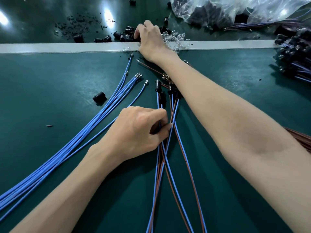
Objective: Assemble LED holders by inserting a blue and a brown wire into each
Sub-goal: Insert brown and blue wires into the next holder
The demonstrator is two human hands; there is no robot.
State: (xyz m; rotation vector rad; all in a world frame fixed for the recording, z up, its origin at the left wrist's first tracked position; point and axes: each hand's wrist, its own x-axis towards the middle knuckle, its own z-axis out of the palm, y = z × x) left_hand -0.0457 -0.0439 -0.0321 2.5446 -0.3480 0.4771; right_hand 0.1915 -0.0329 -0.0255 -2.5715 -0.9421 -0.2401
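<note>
My left hand [136,132] pinches the wires of the assembled holders [159,91], a bundle of blue and brown wires ending in black LED holders at mid-table. My right hand [149,37] reaches far across to the loose black holders [124,35] by the grey strip, fingers curled down on one of them. Several loose blue wires [94,125] with metal terminals fan out to the left. Loose brown wires [149,67] lie partly under my right forearm.
A single black holder [99,97] lies left of the bundle. Clear LEDs [176,40] are heaped by the grey strip [67,47]. A plastic bag of parts [227,10] sits top right, finished assemblies [294,56] at the right edge, more brown wires [299,137] lower right.
</note>
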